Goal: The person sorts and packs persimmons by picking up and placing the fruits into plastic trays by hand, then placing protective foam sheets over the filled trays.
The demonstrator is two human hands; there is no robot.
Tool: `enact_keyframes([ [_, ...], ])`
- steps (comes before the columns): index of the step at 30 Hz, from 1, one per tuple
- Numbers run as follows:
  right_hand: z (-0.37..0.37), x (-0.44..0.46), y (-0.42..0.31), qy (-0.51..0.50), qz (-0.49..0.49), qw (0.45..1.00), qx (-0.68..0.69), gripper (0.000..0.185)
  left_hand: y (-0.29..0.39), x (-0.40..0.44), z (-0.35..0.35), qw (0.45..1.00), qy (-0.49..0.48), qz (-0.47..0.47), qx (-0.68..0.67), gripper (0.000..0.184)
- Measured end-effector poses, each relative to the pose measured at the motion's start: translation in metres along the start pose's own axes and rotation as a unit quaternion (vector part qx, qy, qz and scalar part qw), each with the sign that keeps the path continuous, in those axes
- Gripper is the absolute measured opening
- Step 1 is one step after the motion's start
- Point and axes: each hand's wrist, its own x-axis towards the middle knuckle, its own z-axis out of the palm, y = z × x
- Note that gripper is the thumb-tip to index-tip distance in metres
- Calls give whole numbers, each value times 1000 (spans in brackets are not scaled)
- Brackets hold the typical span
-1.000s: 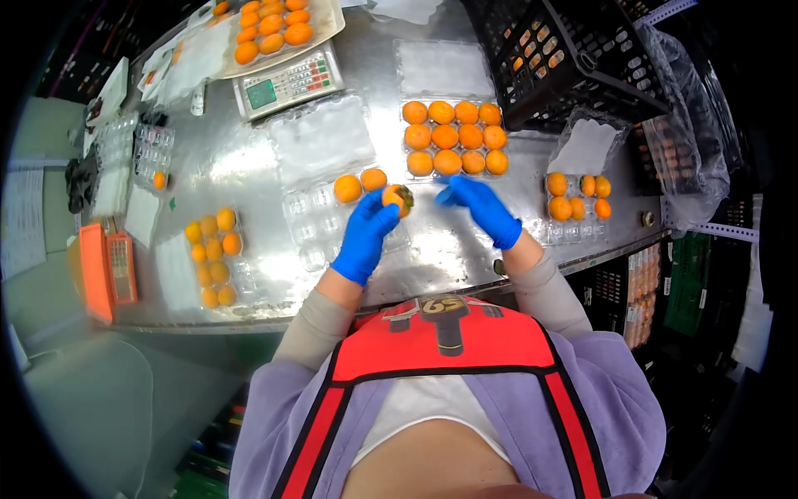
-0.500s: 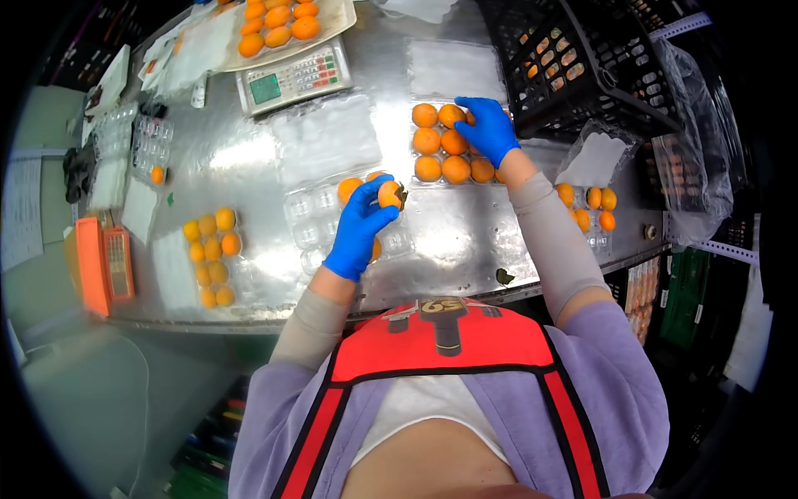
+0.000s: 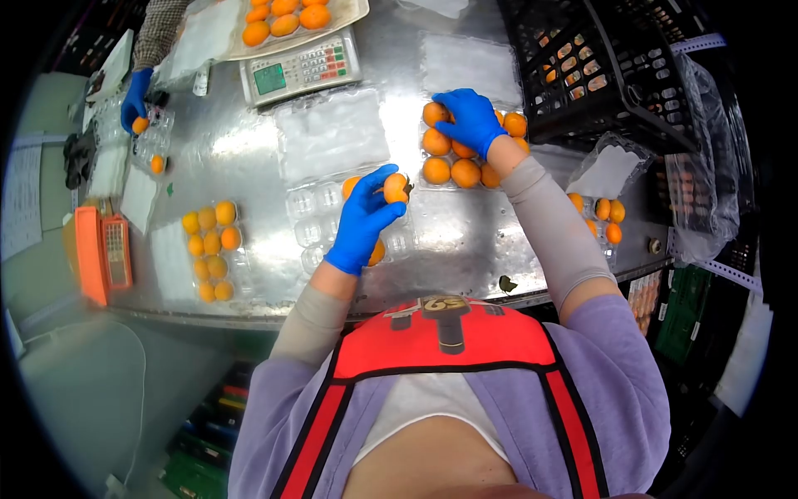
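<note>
In blue gloves, my left hand (image 3: 362, 218) pinches an orange fruit with dark green leaves (image 3: 396, 189) above a clear moulded tray (image 3: 309, 232). Parts of a few fruits show in that tray around the hand. My right hand (image 3: 470, 121) lies over the top rows of a full tray of orange fruits (image 3: 464, 173), its fingertips at a fruit in the top left corner (image 3: 435, 114). Whether those fingers grip a fruit is unclear, as the glove hides some of the fruits.
A scale (image 3: 301, 69) bears a tray of fruits. A black crate (image 3: 582, 83) stands at back right. Partly filled trays sit left (image 3: 211, 243) and right (image 3: 600, 218). At upper left, a co-worker's gloved hand (image 3: 135, 101) holds a fruit. A loose leaf (image 3: 507, 284) lies near the front edge.
My right hand moved up from the middle to the full tray, then slightly left over it. My left hand keeps its fruit. A co-worker's hand has appeared at upper left.
</note>
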Motion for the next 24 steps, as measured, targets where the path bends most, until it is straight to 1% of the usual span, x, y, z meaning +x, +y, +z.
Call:
enact_keyframes([
  [2,-7,-2,-5,-6,-8,1000,-18,41,-1,1,-1,1000,3,-2,5,57],
  [5,-8,-3,-4,2,19,1000,25,36,-2,4,-2,1000,9,0,6,57],
  [7,-3,-6,7,61,45,993,95,30,-3,4,-1,1000,11,1,3,57],
  [8,-4,-8,14,60,46,993,96,30,-2,4,-2,1000,15,-2,2,56],
  [9,-8,-10,20,163,34,976,141,28,-2,5,-2,1000,18,-4,1,56],
  [10,-15,-14,28,265,22,947,183,27,-3,6,-4,1000,15,-5,0,56],
  [11,-25,-20,38,293,22,935,200,26,-5,6,-5,1000,22,0,-3,56],
  [12,-36,-32,38,320,35,911,258,26,-7,8,-6,1000,26,5,-6,55],
  [14,-52,-58,41,343,78,851,391,23,-7,11,-5,1000,24,9,-5,54],
  [15,-56,-73,39,345,80,851,388,23,-5,12,-4,1000,28,-4,2,55],
  [17,-59,-101,34,303,135,854,401,21,0,16,0,999,29,-18,11,56],
  [20,-32,-132,53,323,138,853,387,20,0,28,9,999,2,-8,47,53],
  [22,-18,-147,60,323,145,853,383,20,-3,44,12,986,-46,37,158,55],
  [23,-11,-152,65,314,164,856,376,20,-8,55,13,977,-67,81,184,58],
  [24,-8,-155,64,305,181,859,369,20,-9,65,14,977,-67,80,185,58],
])
